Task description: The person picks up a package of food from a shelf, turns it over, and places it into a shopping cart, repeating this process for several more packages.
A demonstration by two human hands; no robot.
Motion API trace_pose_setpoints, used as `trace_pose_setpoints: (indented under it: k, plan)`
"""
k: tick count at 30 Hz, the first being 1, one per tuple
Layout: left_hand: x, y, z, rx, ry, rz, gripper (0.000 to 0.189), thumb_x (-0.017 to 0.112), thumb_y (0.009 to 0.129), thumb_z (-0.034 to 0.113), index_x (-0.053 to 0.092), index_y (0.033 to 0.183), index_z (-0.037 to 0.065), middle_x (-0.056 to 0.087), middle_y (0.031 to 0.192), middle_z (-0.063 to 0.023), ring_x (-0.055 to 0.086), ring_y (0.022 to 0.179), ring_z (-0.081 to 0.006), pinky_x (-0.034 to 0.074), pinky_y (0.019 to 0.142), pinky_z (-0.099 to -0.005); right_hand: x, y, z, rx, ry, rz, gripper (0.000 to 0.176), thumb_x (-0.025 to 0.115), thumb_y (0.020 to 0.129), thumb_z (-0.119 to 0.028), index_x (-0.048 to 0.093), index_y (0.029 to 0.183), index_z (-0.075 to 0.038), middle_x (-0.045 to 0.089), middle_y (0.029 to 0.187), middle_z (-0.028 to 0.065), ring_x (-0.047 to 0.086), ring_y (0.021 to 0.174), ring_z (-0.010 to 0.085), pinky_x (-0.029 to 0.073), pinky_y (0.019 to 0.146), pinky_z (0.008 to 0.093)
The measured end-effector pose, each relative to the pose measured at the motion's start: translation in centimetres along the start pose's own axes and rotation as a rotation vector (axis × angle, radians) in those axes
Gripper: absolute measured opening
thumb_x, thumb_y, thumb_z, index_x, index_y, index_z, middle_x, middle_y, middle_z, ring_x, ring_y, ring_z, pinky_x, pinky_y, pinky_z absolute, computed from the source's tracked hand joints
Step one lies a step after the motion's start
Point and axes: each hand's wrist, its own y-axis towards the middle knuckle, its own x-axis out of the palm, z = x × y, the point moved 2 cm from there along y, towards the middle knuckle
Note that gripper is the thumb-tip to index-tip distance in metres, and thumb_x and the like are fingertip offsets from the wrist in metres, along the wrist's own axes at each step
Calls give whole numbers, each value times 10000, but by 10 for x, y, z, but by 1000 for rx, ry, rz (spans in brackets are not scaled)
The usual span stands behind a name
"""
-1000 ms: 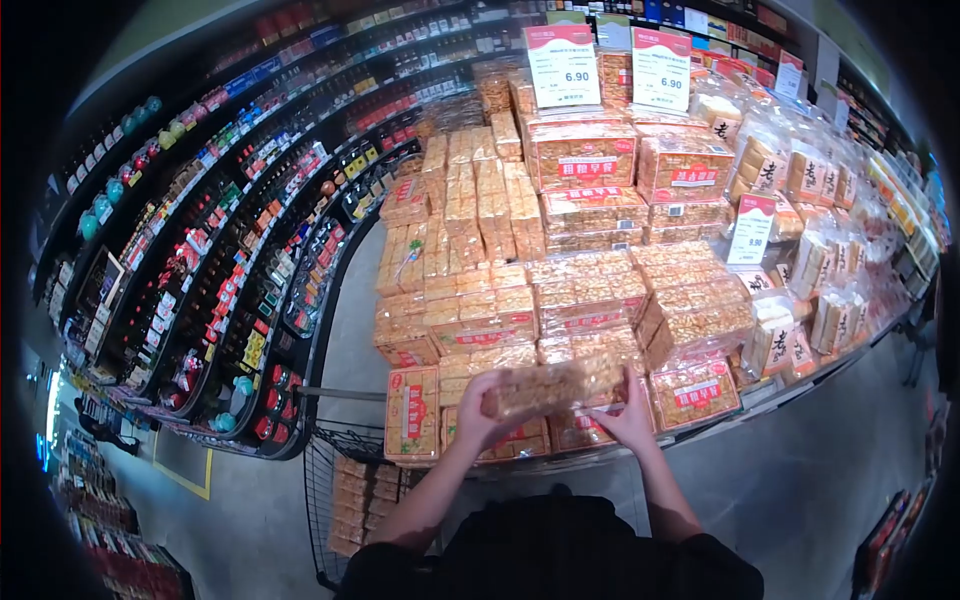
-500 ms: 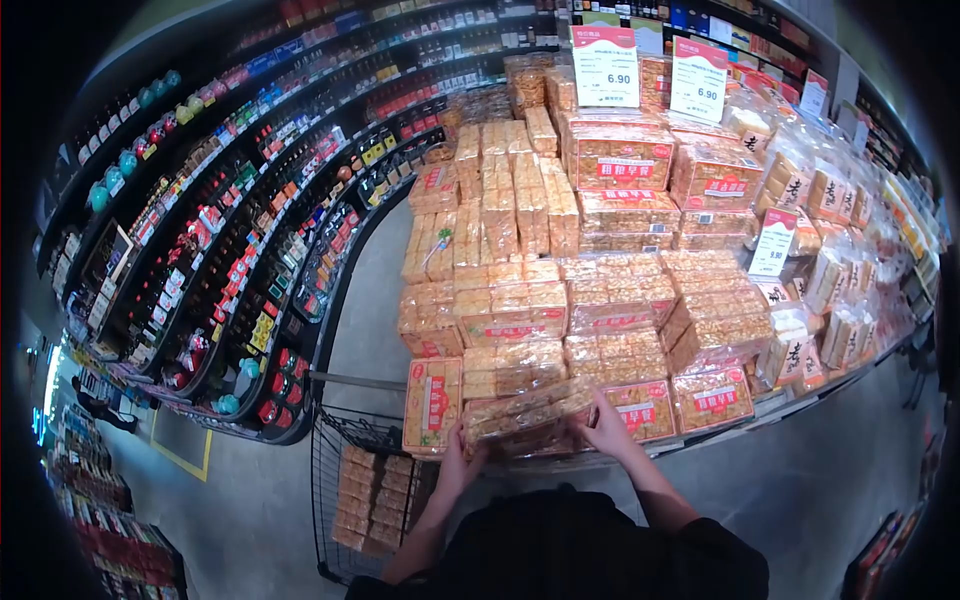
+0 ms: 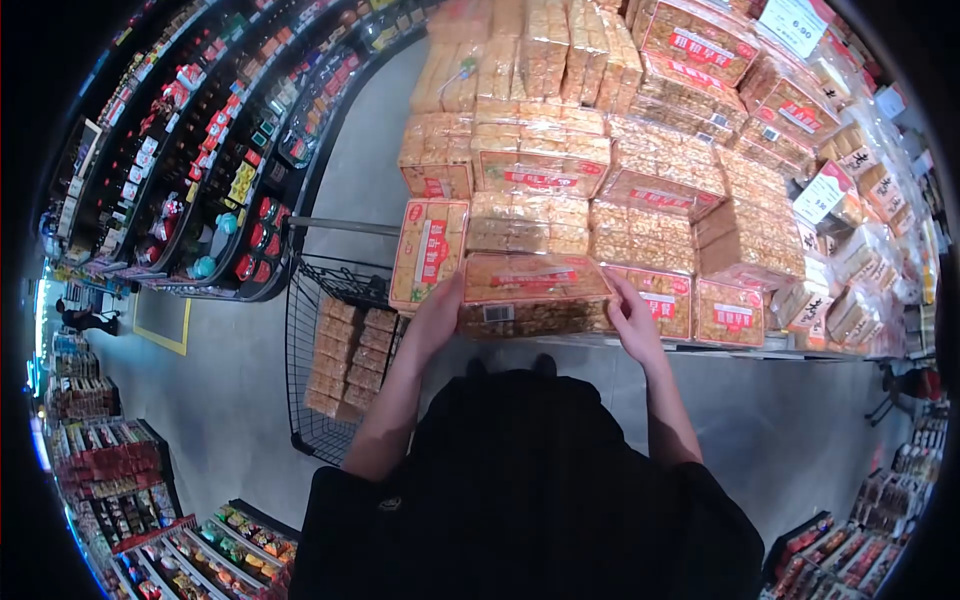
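Observation:
Between my two hands is a clear-wrapped package of golden snack bars [image 3: 537,288], its red-and-white label and barcode turned toward me. My left hand [image 3: 437,312] grips its left end, and my right hand [image 3: 632,318] grips the right end. The package is at the front edge of the display, directly before several stacked packs of the same kind [image 3: 528,222]. An upright pack with a red label [image 3: 430,250] stands just left of it, close to my left hand. Beside my right hand is another labelled pack [image 3: 660,300].
A black wire shopping cart [image 3: 305,400] on my left carries several snack packs [image 3: 345,355]. Curved shelves [image 3: 200,180] of bottles and boxes line the left side. Price signs [image 3: 822,193] stand among white-bagged goods [image 3: 868,250] on the right. Grey floor [image 3: 240,400] lies below.
My view has tipped downward. The package in my hands has turned from a slanted position to nearly level, so its label and barcode now face me. Both hands still hold it.

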Motion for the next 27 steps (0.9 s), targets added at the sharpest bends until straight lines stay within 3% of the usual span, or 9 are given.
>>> trace_pose_setpoints:
  k: [2, 3, 6, 7, 9, 16, 19, 22, 27]
  plan:
    - [2, -8, 10, 108, 45, 70, 475, 380, 1105, 378, 610, 1290, 6, 635, 1069, 4, 521, 877, -33, 424, 728, -203, 6, -7, -3, -21, 25, -22, 648, 618, 972, -89, 318, 1543, -27, 503, 1445, 124, 492, 1310, 184, 387, 1090, 323]
    - [0, -10, 10, 53, 40, 86, 479, 381, 1105, 373, 606, 1297, -3, 640, 1111, -14, 544, 927, -56, 439, 780, -219, 7, -7, -1, -33, 15, -23, 801, 673, 887, -1, 254, 1568, -37, 460, 1483, 131, 477, 1332, 197, 390, 1105, 335]
    - [-5, -7, 5, -41, 72, 123, 500, 382, 1104, 369, 590, 1322, -30, 650, 1222, -73, 592, 1077, -123, 460, 925, -267, 15, -8, -13, -31, -37, -15, 862, 692, 836, -10, 258, 1578, -71, 433, 1501, 95, 462, 1329, 187, 382, 1108, 338]
    - [-9, -2, -2, -26, 115, 128, 513, 381, 1103, 373, 582, 1332, -39, 651, 1248, -95, 592, 1125, -143, 451, 967, -282, 15, -10, -21, 43, 28, -53, 990, 757, 748, 10, 236, 1585, -75, 437, 1503, 104, 445, 1356, 194, 378, 1125, 347]
    - [-16, 8, -9, 5, 152, 115, 550, 377, 1098, 398, 579, 1334, -56, 659, 1266, -130, 594, 1182, -173, 443, 1014, -300, 20, -10, -41, 6, -168, -30, 1024, 793, 719, -16, 243, 1582, -74, 440, 1503, 130, 453, 1361, 221, 384, 1126, 354]
    - [-26, 34, -20, -91, 169, 96, 682, 361, 1064, 535, 638, 1255, -58, 712, 1141, -188, 635, 1143, -232, 457, 1006, -331, 21, 5, -18, -224, -736, 176, 969, 865, 661, -77, 358, 1486, -27, 516, 1403, 188, 507, 1317, 322, 441, 1082, 410]
    - [-29, 46, -20, -141, 221, 87, 702, 344, 1056, 562, 647, 1243, -43, 711, 1129, -213, 649, 1129, -268, 468, 993, -355, 27, 16, -2, -344, -754, 260, 942, 853, 678, -60, 346, 1471, -15, 571, 1328, 182, 566, 1247, 311, 472, 1037, 401]
    - [-29, 47, -9, -137, 382, 102, 740, 303, 1053, 587, 654, 1225, -41, 708, 1120, -227, 651, 1131, -300, 469, 992, -365, 35, 21, 33, -144, -290, 237, 965, 893, 635, -105, 381, 1448, -24, 552, 1319, 191, 554, 1241, 355, 469, 1026, 414]
    - [-29, 51, -10, -119, 447, 89, 818, 235, 1044, 624, 661, 1197, -57, 714, 1033, -237, 689, 1000, -305, 511, 898, -362, 37, 23, 37, -163, -360, 274, 991, 900, 621, -85, 367, 1453, -19, 552, 1320, 202, 545, 1256, 364, 459, 1041, 421]
